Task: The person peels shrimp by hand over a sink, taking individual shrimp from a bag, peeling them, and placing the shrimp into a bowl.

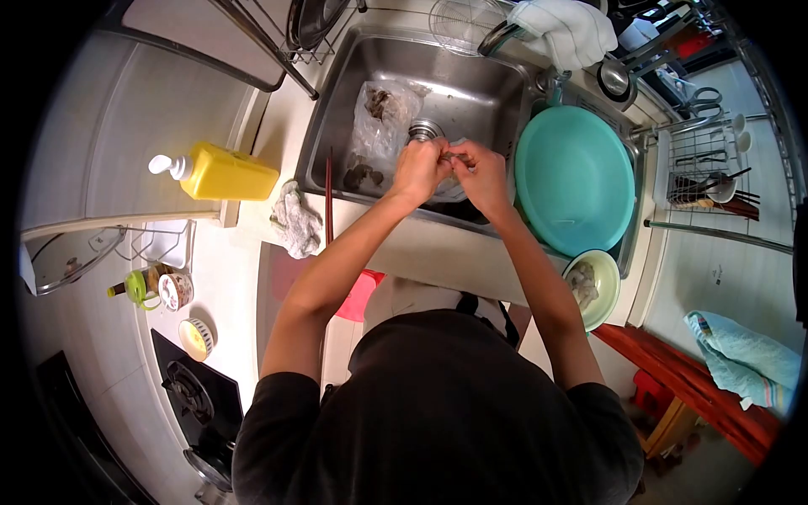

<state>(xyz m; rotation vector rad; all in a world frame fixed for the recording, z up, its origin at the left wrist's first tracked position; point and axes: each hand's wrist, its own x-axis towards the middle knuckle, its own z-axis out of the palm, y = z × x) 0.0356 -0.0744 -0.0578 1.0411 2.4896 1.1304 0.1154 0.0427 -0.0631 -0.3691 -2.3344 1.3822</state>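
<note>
Over the sink [497,80], my left hand [418,172] and my right hand [484,175] meet, fingers pinched together. Between the fingertips is a small greyish shrimp [455,158], mostly covered by them. Left of the hands, a clear plastic bag [385,126] with brownish bits in it lies on the sink floor, and a dark clump [362,175] sits below it. The metal drain [425,130] shows just beyond my left hand. A pale green bowl [608,296] holding peeled shrimp [582,284] stands at the right, beside my right forearm.
A large turquoise basin [575,181] fills the sink's right side. On the left counter are a yellow pump bottle [229,172], a crumpled cloth [296,220] and chopsticks [329,198]. A white cloth [566,32] hangs over the faucet. A gas burner [189,391] lies lower left.
</note>
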